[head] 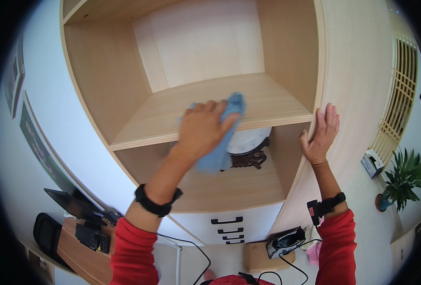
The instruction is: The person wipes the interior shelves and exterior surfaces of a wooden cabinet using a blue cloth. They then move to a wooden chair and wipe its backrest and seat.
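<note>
My left hand [202, 129] presses a blue cloth [214, 156] onto the front part of a wooden cabinet shelf [267, 96]. Part of the cloth bunches up past my thumb, and the rest hangs over the shelf's front edge, slightly blurred. My right hand [320, 135] rests flat against the cabinet's right side panel [349, 71], its thumb at the front edge. In the compartment below, a decorative plate [249, 140] leans on a dark carved stand [249, 160]; the cloth and my left hand hide part of it.
White drawers [246, 217] with black handles sit under the compartments. On the floor are a cardboard box [255, 258] and a striped bag [285, 242]. A desk [85, 254] with a keyboard [87, 237] and monitor [71, 206] stands left; a potted plant [404, 178] stands right. Black cables [203, 253] hang near my arms.
</note>
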A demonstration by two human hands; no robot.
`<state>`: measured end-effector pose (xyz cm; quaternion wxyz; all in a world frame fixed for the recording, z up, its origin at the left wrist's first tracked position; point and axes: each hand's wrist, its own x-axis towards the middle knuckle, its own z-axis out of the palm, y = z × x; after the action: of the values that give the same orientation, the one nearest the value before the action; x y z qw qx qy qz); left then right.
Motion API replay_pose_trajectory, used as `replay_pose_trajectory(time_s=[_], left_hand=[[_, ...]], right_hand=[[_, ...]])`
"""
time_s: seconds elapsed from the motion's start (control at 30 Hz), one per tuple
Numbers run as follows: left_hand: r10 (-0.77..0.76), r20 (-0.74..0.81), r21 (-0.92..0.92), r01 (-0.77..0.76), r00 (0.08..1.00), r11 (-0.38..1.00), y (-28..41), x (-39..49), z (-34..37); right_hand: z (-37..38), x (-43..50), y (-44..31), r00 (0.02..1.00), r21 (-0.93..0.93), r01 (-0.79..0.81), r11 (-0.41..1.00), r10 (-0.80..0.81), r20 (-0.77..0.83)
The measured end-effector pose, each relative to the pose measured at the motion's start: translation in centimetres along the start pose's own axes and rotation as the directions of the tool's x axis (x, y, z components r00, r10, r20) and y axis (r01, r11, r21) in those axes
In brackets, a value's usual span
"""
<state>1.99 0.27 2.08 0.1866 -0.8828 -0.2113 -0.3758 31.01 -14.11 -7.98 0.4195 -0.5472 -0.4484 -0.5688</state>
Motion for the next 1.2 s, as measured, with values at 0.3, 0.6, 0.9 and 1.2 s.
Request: replay_pose_trajectory(time_s=[0.3,0.6,0.9,1.2], left_hand=[[0.151,-0.088,-0.032,-0.155,0.985,0.987,10.9,5.5,3.9],[0.116,0.002,0.02,-0.116,0.993,0.993,-1.4,-1.7,-0.7],[-0.144,-0.04,0.165,0.149,0.989,0.975,-9.7,-7.1,-5.5],[0.034,-0.039,0.064,-0.031,0.999,0.997,3.0,1.0,1.0]], right_hand=[[-0.2,-0.1,0.3,1.0,0.014,0.014,1.0,-0.014,0.016],[0.1,-0.1,0.3,0.999,-0.008,0.039,0.999,-0.039,-0.002],[0.1,0.0,-0.1,1.0,-0.006,0.004,1.0,-0.005,-0.013],[0.0,-0.1,0.0,1.0,0.02,0.006,1.0,-0.006,-0.001]])
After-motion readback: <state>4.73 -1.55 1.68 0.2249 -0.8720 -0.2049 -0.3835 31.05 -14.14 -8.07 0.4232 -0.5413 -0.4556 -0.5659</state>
